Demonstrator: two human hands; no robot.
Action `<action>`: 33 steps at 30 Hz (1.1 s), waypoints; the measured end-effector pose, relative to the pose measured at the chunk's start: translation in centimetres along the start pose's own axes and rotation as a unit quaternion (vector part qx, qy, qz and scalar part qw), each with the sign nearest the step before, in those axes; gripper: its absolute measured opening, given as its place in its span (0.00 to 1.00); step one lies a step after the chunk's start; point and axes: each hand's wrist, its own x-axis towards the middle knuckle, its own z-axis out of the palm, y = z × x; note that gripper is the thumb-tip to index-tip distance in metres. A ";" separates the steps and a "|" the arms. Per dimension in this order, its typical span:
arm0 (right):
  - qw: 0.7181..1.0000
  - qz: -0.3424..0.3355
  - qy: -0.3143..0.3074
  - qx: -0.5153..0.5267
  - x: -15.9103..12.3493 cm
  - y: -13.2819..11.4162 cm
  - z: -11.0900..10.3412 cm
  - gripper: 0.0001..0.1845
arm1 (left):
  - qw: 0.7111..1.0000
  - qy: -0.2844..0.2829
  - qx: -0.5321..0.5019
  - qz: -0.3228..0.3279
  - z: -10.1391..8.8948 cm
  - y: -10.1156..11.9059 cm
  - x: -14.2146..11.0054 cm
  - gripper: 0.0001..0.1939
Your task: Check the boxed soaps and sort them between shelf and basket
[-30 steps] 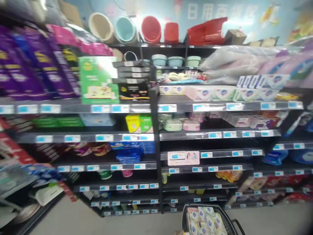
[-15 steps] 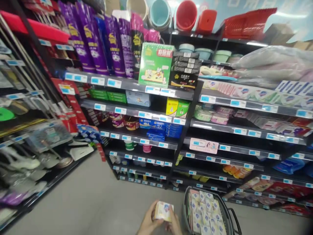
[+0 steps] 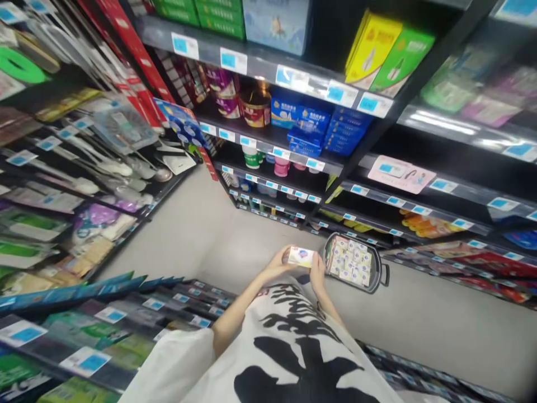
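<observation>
Both hands hold a small white soap box (image 3: 300, 256) with a blue logo in front of my chest. My left hand (image 3: 280, 263) grips its left end with fingers curled round it. My right hand (image 3: 318, 270) grips its right end. Just right of the hands, a black shopping basket (image 3: 381, 272) stands on the floor, filled with several of the same white boxes (image 3: 351, 263). My white shirt with a black print (image 3: 293, 347) fills the bottom of the view.
Black store shelves (image 3: 293, 78) with blue price tags stand ahead, carrying blue packs (image 3: 319, 126), yellow and green boxes (image 3: 388, 53) and tins. Kitchen utensils hang on the rack at left (image 3: 104, 157). Another shelf edge (image 3: 126, 313) lies close at lower left. Grey floor (image 3: 440, 319) runs between them.
The view has tipped sharply down from the upper shelves to the floor aisle. The hands came into view holding the box and remain beside the basket.
</observation>
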 end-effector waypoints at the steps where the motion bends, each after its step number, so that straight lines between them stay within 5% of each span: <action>1: 1.000 -0.002 0.004 0.003 -0.2 0.1 0.1 0.39 | 1.000 -0.004 0.002 0.003 -0.1 -0.1 0.0 0.47; 9: 1.000 0.017 -0.001 -0.008 -2.3 0.4 0.5 0.38 | 0.999 -0.006 0.051 -0.008 -1.3 -1.3 -1.4 0.47; 23: 1.000 0.005 -0.001 0.021 -1.9 1.3 0.4 0.33 | 0.997 -0.007 0.071 -0.008 -1.2 -1.1 -1.4 0.43; 33: 0.999 0.007 0.007 0.034 -2.0 0.9 0.0 0.33 | 0.965 0.018 0.237 0.114 -1.3 -1.1 -0.9 0.37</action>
